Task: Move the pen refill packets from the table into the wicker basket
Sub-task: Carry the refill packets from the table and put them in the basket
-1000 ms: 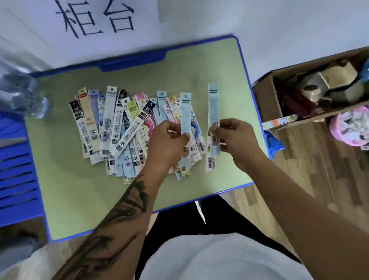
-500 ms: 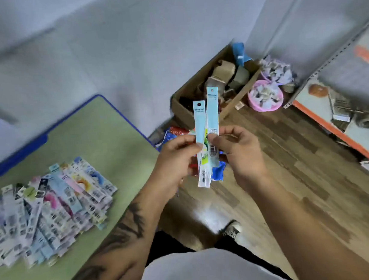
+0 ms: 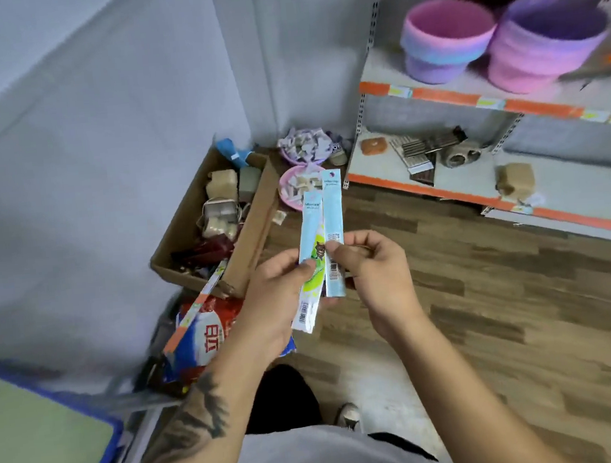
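Wicker basket isn't identifiable; the only round containers showing are 2 pink-purple tubs (image 3: 501,40) on the shelf unit (image 3: 432,89), blurred, right one partly cut off. Counter (image 3: 37,432) is showing just 1 green corner with blue edge, left of and below the cardboard box (image 3: 252,228). Box contents are too cluttered to count. 2 pen refill packets are hanging upright over the floor, just right of the box, side by side and overlapping. Left hand (image 3: 276,300) is pinching the green-blue packet (image 3: 308,260), thumb on its face. Right hand (image 3: 371,277) is pinching the pale blue packet (image 3: 333,225), thumb across the barcode. Lower ends of both are partly hidden by fingers.
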Motion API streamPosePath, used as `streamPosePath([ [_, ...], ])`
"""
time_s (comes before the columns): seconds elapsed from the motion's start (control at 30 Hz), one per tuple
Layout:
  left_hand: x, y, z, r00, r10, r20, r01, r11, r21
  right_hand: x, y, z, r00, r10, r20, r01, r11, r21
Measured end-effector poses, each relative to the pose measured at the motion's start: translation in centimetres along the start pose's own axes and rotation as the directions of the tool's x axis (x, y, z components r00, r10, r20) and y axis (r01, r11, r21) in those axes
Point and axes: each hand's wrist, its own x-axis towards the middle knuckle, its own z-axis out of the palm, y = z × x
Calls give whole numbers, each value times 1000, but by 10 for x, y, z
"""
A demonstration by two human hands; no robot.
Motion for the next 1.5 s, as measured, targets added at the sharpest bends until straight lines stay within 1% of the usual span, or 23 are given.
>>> streamPosePath([
  [0.17, 76, 21, 63, 999, 39, 4, -39, 992, 119, 64, -18, -31, 996, 16, -90, -13, 999, 41],
  [0.27, 137, 37, 106, 998, 44, 52, -48, 996, 80, 118, -41, -50, 987, 1, -159, 7, 999, 47],
  [0.37, 200, 59, 146, 996, 32, 82, -36, 998, 48, 181, -72, -63, 979, -13, -203, 11, 1000, -12],
  [0.47, 259, 94, 176, 998, 43, 51, -43, 999, -5, 244, -109, -66, 979, -36, -200, 25, 998, -59],
  [0.57, 306, 140, 200, 998, 46, 43, -44, 997, -61, 299, -154, -62, 982, -53, -179, 46, 998, -43],
  [0.63, 334, 173, 219, 992, 67, 111, -59, 995, -75, 330, -186, -58, 986, -67, -153, 71, 997, 24],
  [0.73, 370, 225, 254, 976, 97, 194, -80, 992, -95, 372, -231, -57, 980, -134, -146, 150, 983, 107],
  [0.83, 403, 274, 291, 965, 72, 251, -35, 988, -149, 411, -278, -60, 969, -191, -160, 213, 968, 135],
  [0.93, 425, 318, 326, 939, 27, 342, 53, 973, -224, 449, -322, -66, 957, -248, -151, 269, 952, 148],
  [1.0, 438, 345, 345, 924, 46, 379, 43, 974, -222, 470, -352, -68, 958, -266, -109, 281, 946, 163],
  [1.13, 453, 406, 378, 875, 190, 446, -48, 950, -310, 507, -421, -75, 943, -332, 5, 323, 921, 217],
  [1.2, 460, 431, 392, 855, 292, 428, -156, 933, -325, 522, -453, -80, 923, -380, 63, 354, 901, 249],
  [1.27, 467, 451, 407, 816, 404, 413, -275, 900, -337, 534, -480, -84, 893, -435, 120, 397, 883, 250],
  [1.33, 471, 467, 424, 768, 487, 415, -374, 868, -327, 545, -501, -90, 873, -468, 140, 428, 871, 240],
  [1.4, 473, 481, 437, 731, 540, 416, -433, 839, -328, 555, -519, -97, 850, -508, 141, 470, 851, 234],
  [1.5, 481, 496, 448, 717, 554, 423, -457, 832, -315, 569, -540, -105, 805, -580, 121, 566, 813, 134],
])
